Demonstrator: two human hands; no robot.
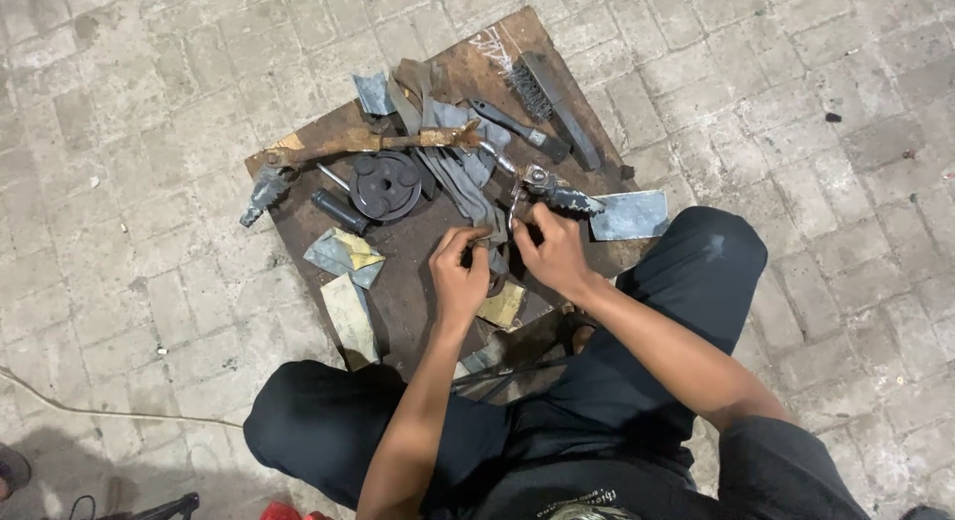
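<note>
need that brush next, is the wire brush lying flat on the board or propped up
Lying flat: the wire brush rests full length on the brown board, bristles turned sideways, clear of both hands.

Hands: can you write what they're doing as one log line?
left hand: grips grey rag | right hand: grips metal part | under: rusty board | near: wire brush, black disc

The person wears black trousers, the cloth matte and faintly creased over both knees, with a small pale smudge on the knee beside the right hand [557, 253]. Both forearms are bare from the elbow down to the left hand [461, 276], with no sleeves, gloves, watch or rings showing. A dark top with a faint pale print shows below the trousers.
</note>
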